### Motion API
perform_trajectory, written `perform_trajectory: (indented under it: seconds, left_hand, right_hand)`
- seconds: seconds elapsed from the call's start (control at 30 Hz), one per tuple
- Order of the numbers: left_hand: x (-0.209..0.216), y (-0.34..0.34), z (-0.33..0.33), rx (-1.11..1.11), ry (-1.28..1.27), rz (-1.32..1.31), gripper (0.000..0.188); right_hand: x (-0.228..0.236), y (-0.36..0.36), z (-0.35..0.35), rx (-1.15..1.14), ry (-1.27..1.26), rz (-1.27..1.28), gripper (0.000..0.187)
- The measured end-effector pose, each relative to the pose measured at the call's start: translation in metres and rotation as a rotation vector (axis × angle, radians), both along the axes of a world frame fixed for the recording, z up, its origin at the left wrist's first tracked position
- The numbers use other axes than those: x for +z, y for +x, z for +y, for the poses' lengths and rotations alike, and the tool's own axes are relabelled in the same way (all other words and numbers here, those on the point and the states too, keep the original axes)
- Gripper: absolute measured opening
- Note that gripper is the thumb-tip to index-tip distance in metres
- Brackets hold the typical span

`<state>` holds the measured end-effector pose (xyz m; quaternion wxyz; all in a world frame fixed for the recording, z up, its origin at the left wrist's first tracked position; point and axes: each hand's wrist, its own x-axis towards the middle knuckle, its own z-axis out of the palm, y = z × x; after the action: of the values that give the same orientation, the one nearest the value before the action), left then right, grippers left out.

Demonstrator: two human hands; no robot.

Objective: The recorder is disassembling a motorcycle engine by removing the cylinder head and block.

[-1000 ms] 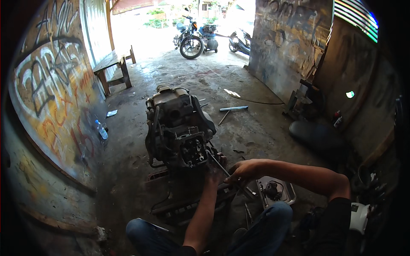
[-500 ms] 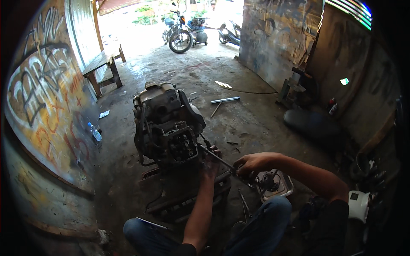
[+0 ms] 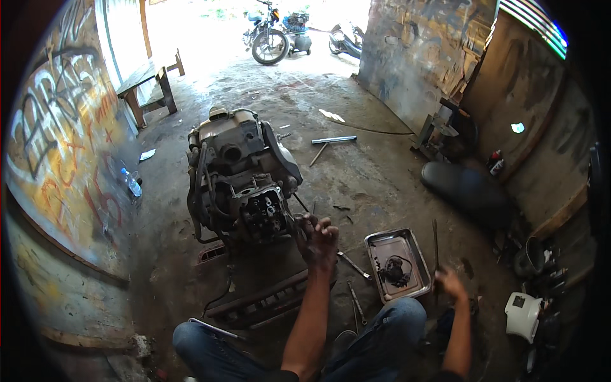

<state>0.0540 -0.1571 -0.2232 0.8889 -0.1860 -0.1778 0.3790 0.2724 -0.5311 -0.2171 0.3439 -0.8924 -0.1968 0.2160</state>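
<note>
A greasy engine (image 3: 238, 172) stands on the floor in front of me, its valve end open toward me. My left hand (image 3: 316, 242) is up beside the right edge of that opening, fingers curled; anything between them is too dark to make out. Off to the right, my right hand (image 3: 452, 284), smeared by motion, is at the lower end of a long dark metal bar (image 3: 436, 245) and seems to grip it. Just left of that bar is a shallow metal tray (image 3: 417, 245) with a dark, greasy part (image 3: 396, 270) in it.
Wrenches (image 3: 354, 265) (image 3: 356, 302) lie between the engine and the tray. A slatted dark frame (image 3: 261, 299) is below the engine. Beyond are a T-shaped bar (image 3: 334, 139), a motorcycle seat (image 3: 464, 188) and a bench (image 3: 146, 86). A white cover (image 3: 525, 315) sits at right.
My right hand has swung right and away from the engine with the long bar, uncovering the tray. My left hand has come up slightly beside the engine. The view has shifted a little.
</note>
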Motion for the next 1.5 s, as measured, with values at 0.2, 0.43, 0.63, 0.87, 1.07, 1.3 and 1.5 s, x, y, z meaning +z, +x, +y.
perform_trajectory:
  seconds: [0.2,0.43,0.63,0.87,1.07,1.3,1.5]
  left_hand:
    - [0.031,0.005,-0.074,-0.146,0.312,0.234,0.020]
    - [-0.116,0.116,-0.111,-0.316,1.155,1.413,0.033]
    - [-0.184,0.141,-0.127,-0.298,1.800,1.662,0.047]
    - [-0.175,0.096,-0.120,-0.308,2.070,1.505,0.048]
    - [-0.034,-0.032,-0.056,-0.592,2.308,0.919,0.049]
    - [0.175,-0.186,0.066,-0.177,2.206,1.645,0.038]
    - [0.194,-0.205,0.136,0.598,1.635,2.116,0.024]
  right_hand:
    - [-0.172,-0.066,-0.131,-0.155,-0.235,0.106,0.062]
    - [-0.163,-0.046,-0.122,-0.151,-0.344,0.083,0.062]
    - [-0.118,-0.046,-0.112,-0.181,-0.433,0.025,0.063]
    - [-0.090,-0.089,-0.091,-0.215,-0.506,0.025,0.063]
    - [-0.076,-0.123,-0.061,-0.260,-0.542,0.050,0.063]
    - [0.173,-0.154,0.163,-0.154,0.291,-0.448,0.041]
    - [0.156,-0.241,0.322,0.489,0.410,-0.485,0.078]
